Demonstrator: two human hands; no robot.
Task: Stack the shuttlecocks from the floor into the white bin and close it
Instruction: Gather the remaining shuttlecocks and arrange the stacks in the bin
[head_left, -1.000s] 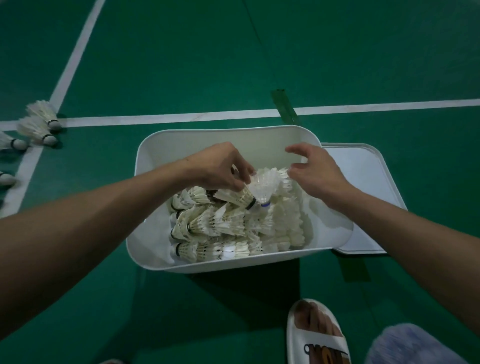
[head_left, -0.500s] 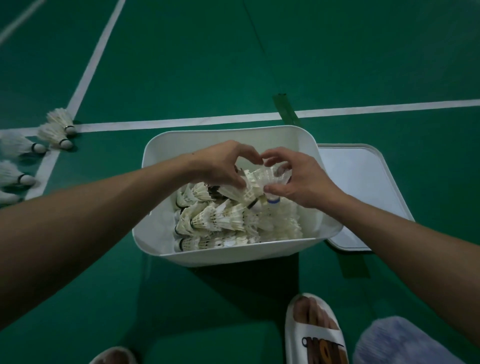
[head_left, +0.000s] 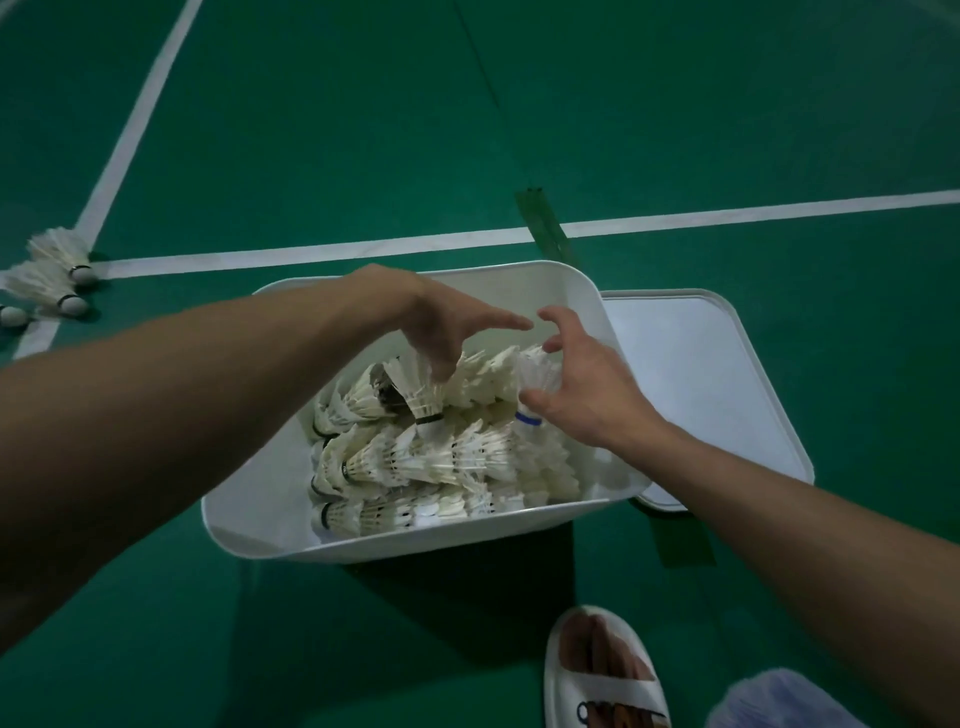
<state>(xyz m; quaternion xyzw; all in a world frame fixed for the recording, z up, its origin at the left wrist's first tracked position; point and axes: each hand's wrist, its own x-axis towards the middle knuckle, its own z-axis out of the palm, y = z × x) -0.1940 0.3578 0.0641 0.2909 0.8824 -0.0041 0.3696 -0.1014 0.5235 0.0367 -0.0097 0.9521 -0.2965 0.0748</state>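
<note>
Since half a second ago both hands have spread apart over the bin, where before their fingers met around the top shuttlecocks, and the loose shuttlecocks on the floor now sit lower and further left in view. Nearest the camera, a white slipper (head_left: 605, 670) rests on the green floor (head_left: 363, 130), just in front of the white bin (head_left: 260, 514). Rows of stacked shuttlecocks (head_left: 415, 462) lie on their sides inside it, filling its middle and right part. Over them the left hand (head_left: 441, 322) has its fingers stretched wide, fingertips brushing the feathers of a black-banded shuttlecock (head_left: 421, 395) that stands tilted on the pile; it grips nothing. The right hand (head_left: 582, 384) is curled loosely around a blue-banded shuttlecock (head_left: 537, 374), thumb on its base and fingers arched above the feathers. The lid (head_left: 701, 374) lies flat on the floor, touching the bin's right side. Farther off, at the left edge by the white court lines (head_left: 363, 249), a few floor shuttlecocks (head_left: 52, 270) lie clustered.
</note>
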